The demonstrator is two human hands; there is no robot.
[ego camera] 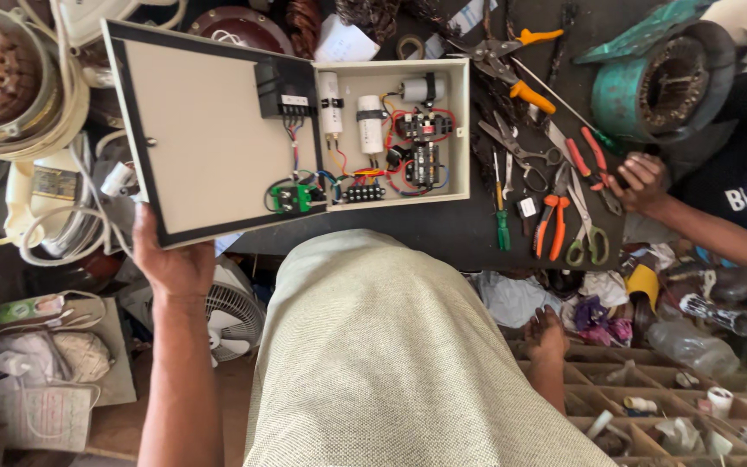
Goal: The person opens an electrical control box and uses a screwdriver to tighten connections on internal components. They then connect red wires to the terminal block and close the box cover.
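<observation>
An open beige electrical control box point(456, 130) lies on a dark workbench, with white capacitors, relays and coloured wiring inside. Its hinged door point(205, 130) is swung open to the left, carrying a black breaker and a green terminal block. My left hand point(170, 259) grips the lower edge of that door. My right hand point(546, 333) hangs low over a wooden compartment tray point(650, 389) of small parts, fingers loosely curled, holding nothing that I can see. My knee in light green cloth fills the lower middle.
Pliers, scissors, snips and a green screwdriver point(502, 227) lie right of the box. Another person's hand point(641, 182) rests by the red-handled pliers, near a teal motor stator point(659, 86). Motor windings, white cable coils and a small fan point(233, 316) crowd the left.
</observation>
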